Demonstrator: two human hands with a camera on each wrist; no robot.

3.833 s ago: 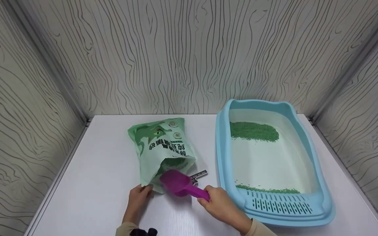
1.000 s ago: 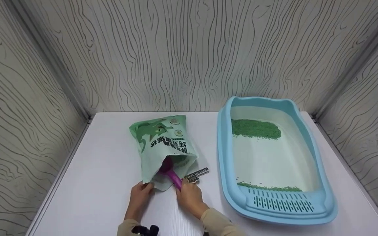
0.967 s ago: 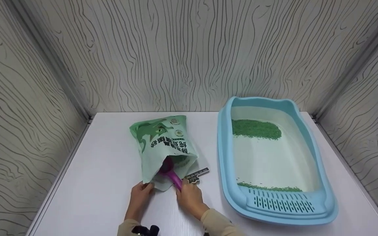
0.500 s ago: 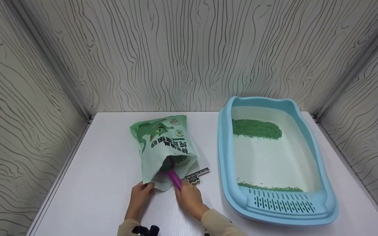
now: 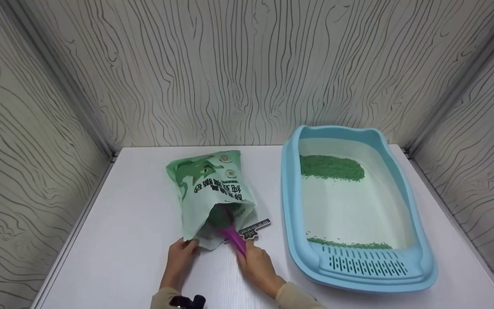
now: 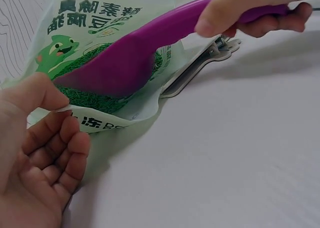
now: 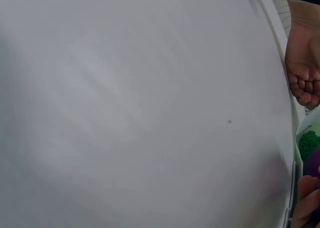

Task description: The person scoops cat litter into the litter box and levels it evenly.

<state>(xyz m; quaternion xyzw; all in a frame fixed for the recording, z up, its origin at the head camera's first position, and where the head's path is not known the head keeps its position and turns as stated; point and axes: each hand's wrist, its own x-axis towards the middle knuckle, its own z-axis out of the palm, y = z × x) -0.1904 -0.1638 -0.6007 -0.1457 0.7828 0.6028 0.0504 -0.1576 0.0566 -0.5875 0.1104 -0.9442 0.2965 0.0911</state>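
The left hand (image 5: 179,259) pinches the lip of a pale green printed bag (image 5: 208,184) between thumb and forefinger, its other fingers loosely curled, as we see from the left wrist. The right hand (image 5: 259,264) grips the handle of a purple scoop (image 5: 235,241). We observe the scoop sloping into the bag's gaping mouth, its bowl within the opening and bearing green pellets (image 5: 220,217); more pellets show inside the bag beneath it. The bag lies printed side up on a white bench (image 5: 135,206), its mouth toward the person. Just beside the mouth rests a black-and-white clip (image 5: 256,226), partly hidden by the scoop in the head view. To the right, apart from the bag, we note a light blue tray (image 5: 290,206): a heap of green pellets covers the far left part of its floor, and a thin line of them runs along the slotted near end. Behind the bench stands a pale panel (image 5: 247,86) with dark wavy lines. From the right wrist we find mostly bench.
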